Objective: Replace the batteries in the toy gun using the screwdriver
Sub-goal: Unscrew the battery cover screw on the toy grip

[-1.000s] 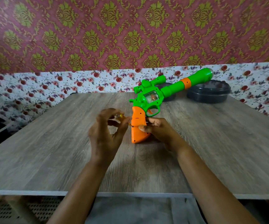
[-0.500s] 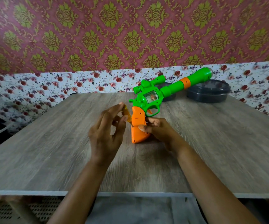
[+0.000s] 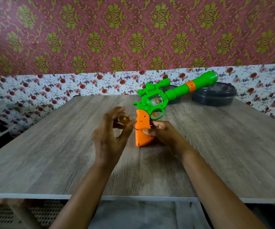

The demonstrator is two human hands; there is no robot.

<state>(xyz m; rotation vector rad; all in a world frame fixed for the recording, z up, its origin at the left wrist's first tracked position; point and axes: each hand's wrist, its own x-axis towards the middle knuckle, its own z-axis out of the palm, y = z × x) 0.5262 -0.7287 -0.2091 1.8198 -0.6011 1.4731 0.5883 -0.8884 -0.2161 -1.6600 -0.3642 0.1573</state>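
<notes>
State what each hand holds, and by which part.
The left hand holds the screwdriver by its amber handle; the right hand holds the toy gun by its orange grip.

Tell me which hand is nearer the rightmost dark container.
Right. The right hand grips the toy gun, in front and left of the container; the left hand, holding the screwdriver, is farther left.

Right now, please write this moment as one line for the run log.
left hand: pinches screwdriver, tip at orange grip | right hand: holds toy gun by grip, butt on table
</notes>
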